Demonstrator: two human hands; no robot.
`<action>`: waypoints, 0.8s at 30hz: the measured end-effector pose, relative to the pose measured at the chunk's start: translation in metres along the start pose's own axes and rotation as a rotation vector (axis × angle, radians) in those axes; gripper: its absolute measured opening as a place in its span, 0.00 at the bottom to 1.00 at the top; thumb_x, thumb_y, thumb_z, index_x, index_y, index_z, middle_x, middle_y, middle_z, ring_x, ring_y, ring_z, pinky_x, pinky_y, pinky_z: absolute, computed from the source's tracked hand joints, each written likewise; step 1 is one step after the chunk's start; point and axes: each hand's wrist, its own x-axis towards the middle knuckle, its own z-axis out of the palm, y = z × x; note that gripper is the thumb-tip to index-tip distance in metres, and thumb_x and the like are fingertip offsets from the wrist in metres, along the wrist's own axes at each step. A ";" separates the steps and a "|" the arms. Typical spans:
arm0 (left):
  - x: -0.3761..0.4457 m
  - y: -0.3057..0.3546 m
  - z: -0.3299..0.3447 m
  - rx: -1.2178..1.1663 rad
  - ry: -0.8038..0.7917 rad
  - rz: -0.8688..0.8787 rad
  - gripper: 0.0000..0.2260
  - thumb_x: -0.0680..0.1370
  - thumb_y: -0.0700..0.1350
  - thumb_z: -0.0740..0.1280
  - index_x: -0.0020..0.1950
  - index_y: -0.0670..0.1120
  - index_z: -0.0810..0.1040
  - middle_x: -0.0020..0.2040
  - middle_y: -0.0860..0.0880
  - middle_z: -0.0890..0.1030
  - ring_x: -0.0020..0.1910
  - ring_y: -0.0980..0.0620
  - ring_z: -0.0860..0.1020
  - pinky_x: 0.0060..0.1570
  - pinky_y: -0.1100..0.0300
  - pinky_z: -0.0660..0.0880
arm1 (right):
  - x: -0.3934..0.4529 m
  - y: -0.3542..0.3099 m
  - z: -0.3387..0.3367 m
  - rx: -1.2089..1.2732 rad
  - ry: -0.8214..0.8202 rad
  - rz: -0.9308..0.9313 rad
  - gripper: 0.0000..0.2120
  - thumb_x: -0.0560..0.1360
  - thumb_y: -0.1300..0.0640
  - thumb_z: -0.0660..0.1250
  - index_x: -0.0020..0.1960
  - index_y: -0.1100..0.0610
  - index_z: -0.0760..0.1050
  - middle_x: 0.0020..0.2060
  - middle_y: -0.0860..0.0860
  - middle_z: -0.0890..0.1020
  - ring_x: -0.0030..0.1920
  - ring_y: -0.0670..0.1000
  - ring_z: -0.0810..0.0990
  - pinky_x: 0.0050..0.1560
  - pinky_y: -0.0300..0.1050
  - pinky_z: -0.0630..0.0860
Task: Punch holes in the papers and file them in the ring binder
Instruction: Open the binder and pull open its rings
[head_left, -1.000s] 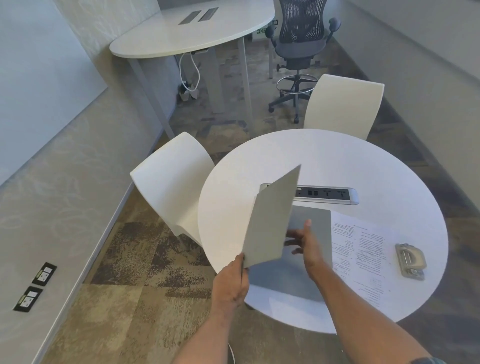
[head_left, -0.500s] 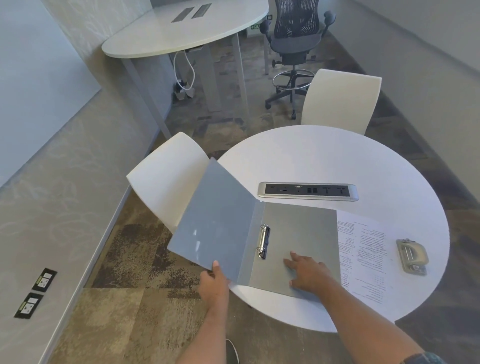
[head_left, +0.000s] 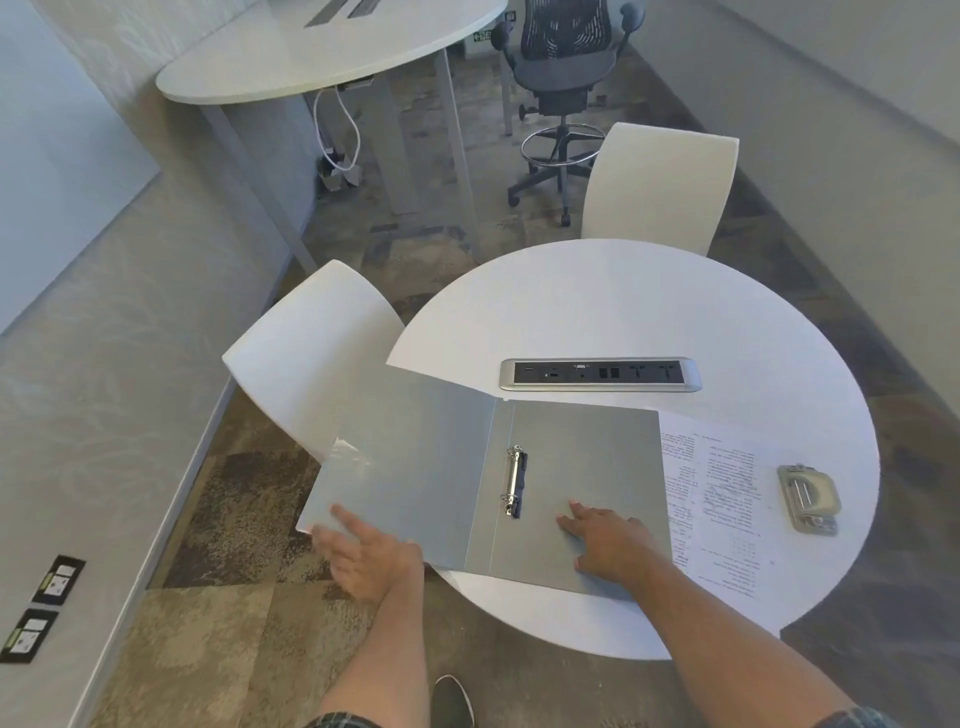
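Observation:
A grey ring binder (head_left: 582, 457) lies open on the round white table (head_left: 649, 301), its front cover (head_left: 405, 457) hanging past the table's left edge. Its metal rings (head_left: 514, 480) sit near the spine. My left hand (head_left: 363, 556) is spread with straight fingers at the cover's near left corner, blurred, fingertips touching it. My right hand (head_left: 608, 540) lies flat on the binder's back cover. Printed papers (head_left: 717, 493) lie just right of the binder, partly under it. A beige hole punch (head_left: 808, 499) rests on the papers' right side.
A power socket strip (head_left: 600, 374) is set in the table behind the binder. Two white chairs stand at the left (head_left: 311, 353) and at the back (head_left: 660, 187). A second table (head_left: 332, 47) and a black office chair (head_left: 566, 57) are farther off.
The binder's front cover swung from upright to fully open and nearly flat. My left hand released its grip on the cover's edge and spread out. My right hand stayed flat on the back cover.

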 end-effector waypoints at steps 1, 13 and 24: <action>0.000 0.004 0.002 0.080 -0.001 0.113 0.53 0.70 0.43 0.77 0.83 0.48 0.42 0.83 0.37 0.41 0.82 0.37 0.50 0.77 0.45 0.60 | 0.001 -0.001 -0.001 -0.007 0.004 0.005 0.35 0.79 0.50 0.63 0.82 0.40 0.52 0.82 0.41 0.51 0.80 0.51 0.59 0.73 0.56 0.63; -0.021 0.067 0.040 0.392 -0.639 0.412 0.38 0.77 0.47 0.63 0.81 0.61 0.45 0.80 0.37 0.30 0.79 0.30 0.35 0.76 0.31 0.46 | 0.024 -0.021 -0.005 -0.171 0.122 0.039 0.21 0.79 0.42 0.61 0.68 0.50 0.75 0.68 0.52 0.77 0.66 0.55 0.77 0.65 0.54 0.65; -0.032 0.063 0.048 0.309 -0.553 0.646 0.36 0.81 0.41 0.65 0.78 0.68 0.51 0.80 0.43 0.28 0.79 0.34 0.30 0.69 0.20 0.43 | 0.041 -0.044 -0.010 -0.068 0.185 -0.145 0.39 0.71 0.50 0.76 0.76 0.53 0.60 0.67 0.59 0.72 0.66 0.60 0.74 0.63 0.55 0.74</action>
